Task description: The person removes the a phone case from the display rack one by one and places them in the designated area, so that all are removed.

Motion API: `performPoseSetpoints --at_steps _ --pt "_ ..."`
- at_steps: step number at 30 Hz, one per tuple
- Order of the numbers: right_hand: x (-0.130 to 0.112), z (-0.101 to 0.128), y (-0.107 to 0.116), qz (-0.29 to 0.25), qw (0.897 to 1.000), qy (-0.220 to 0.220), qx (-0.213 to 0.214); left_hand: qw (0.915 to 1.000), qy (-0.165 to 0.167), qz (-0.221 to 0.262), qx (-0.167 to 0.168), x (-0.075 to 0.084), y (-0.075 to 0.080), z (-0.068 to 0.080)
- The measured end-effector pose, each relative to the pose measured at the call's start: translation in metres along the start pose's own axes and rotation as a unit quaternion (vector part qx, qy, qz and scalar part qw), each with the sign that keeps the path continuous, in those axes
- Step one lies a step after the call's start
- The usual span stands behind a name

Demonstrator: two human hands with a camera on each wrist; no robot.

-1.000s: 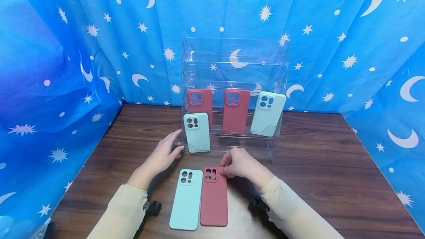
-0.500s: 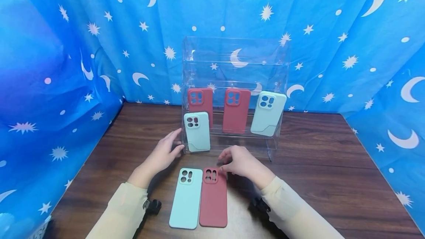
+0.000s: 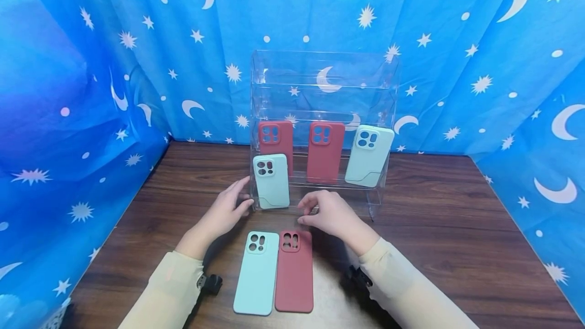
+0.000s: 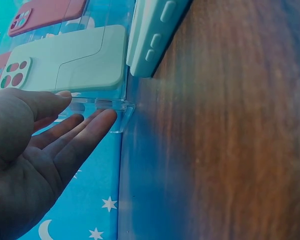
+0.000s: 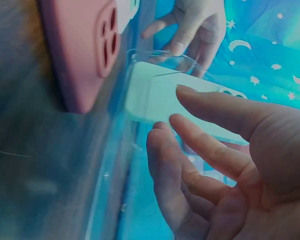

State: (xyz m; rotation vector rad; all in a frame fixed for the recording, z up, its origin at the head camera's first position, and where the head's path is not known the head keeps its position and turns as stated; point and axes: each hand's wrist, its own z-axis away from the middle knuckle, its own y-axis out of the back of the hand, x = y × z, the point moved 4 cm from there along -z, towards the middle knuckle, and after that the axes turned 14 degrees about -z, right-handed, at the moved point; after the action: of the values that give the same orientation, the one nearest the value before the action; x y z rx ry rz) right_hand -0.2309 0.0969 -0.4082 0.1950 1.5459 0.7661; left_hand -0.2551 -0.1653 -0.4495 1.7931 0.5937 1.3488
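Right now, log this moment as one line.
left hand: open, touching acrylic rack corner | right hand: open, empty, above red phone case | mint case beside it

Both hands reach forward, sleeves pale. The left hand (image 3: 222, 213) lies flat with straight fingers (image 4: 85, 137); the right hand (image 3: 330, 216) hovers, fingers (image 5: 205, 150) loosely bent, holding nothing.

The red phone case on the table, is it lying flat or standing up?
Lying flat: the red phone case rests back-up on the table, beside the mint case.
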Motion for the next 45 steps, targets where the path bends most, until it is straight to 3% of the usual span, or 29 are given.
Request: performPoseSetpoints --at_steps 7,14,25,35,45 --pt "-0.021 -0.004 0.012 -0.020 0.996 0.064 0.064 1.0000 -0.005 0.001 0.000 0.001 0.001 -0.001" --pt "-0.037 -0.011 0.020 -0.004 0.981 0.159 0.114 1.0000 0.000 0.003 -0.005 0.000 0.000 0.001" --pt "-0.042 -0.025 0.025 0.017 0.958 0.248 0.144 1.0000 0.003 -0.007 -0.005 0.003 0.001 0.002" --pt "-0.038 -0.036 0.020 0.063 0.955 0.249 0.149 0.9999 0.004 -0.009 -0.002 0.001 0.001 0.002" --pt "-0.038 -0.039 0.019 0.067 0.950 0.256 0.166 1.0000 0.002 -0.003 0.000 0.001 0.001 0.001"
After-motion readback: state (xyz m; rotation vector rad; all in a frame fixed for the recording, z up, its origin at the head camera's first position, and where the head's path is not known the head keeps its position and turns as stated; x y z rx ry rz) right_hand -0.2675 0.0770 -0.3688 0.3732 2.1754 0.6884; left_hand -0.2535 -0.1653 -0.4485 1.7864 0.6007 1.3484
